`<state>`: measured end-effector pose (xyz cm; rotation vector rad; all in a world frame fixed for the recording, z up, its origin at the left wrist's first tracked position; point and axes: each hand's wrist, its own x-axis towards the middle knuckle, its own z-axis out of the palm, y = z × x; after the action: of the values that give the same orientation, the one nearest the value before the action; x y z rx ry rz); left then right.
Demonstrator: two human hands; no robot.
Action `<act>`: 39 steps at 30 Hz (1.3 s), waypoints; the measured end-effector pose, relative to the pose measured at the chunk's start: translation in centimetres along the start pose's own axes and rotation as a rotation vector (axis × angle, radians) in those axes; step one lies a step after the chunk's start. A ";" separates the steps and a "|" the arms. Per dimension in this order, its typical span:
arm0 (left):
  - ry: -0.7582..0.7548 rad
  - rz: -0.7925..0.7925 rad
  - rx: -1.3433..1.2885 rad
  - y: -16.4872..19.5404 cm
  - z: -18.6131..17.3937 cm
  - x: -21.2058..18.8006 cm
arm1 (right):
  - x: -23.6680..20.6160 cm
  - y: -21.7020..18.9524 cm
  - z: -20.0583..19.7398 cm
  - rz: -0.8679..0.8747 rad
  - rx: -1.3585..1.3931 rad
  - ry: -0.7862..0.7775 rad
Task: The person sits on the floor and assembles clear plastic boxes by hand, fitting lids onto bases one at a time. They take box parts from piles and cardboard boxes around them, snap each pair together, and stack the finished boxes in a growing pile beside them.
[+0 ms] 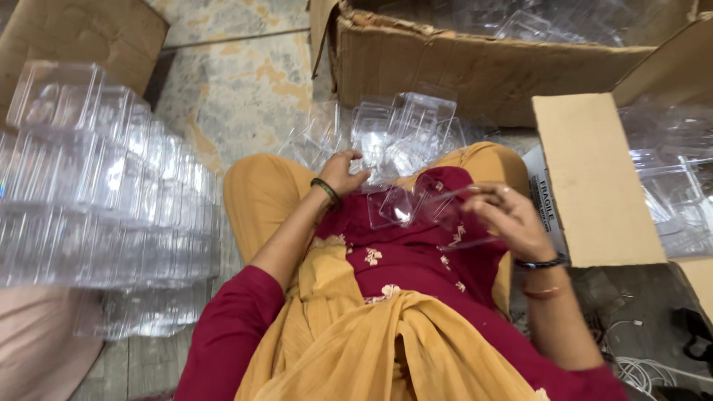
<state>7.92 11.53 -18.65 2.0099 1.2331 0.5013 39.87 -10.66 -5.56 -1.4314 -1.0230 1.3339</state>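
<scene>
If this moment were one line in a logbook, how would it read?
left hand: reaching into loose clear trays on lap | right hand: holding clear plastic tray | nested tray stack: at left

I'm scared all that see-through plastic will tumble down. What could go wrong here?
The tall stack of clear trays stands right beside the person's left arm, so a bump could probably topple it. The loose clear trays heaped near the left hand might slide off the lap onto the floor. The thin tray held in the right hand looks flimsy and could bend or crack if squeezed.
</scene>
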 end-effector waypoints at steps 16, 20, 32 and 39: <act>0.416 -0.067 -0.030 8.6 2.8 10.2 | -0.9 0.8 4.6 -0.165 -0.962 0.453; 0.445 -0.090 -0.149 8.6 1.0 3.7 | 1.0 -0.9 5.7 -0.417 -0.622 0.511; 0.109 -0.407 -0.880 6.2 0.3 -11.2 | 4.9 3.3 10.0 -0.431 -1.010 0.385; -0.037 -0.218 -1.025 3.5 2.5 -11.7 | 4.9 1.6 7.1 -0.148 -0.591 -0.071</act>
<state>6.17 -0.73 -17.20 1.0018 0.8695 0.7757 33.12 -5.76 -8.40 -1.6948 -1.6289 1.0202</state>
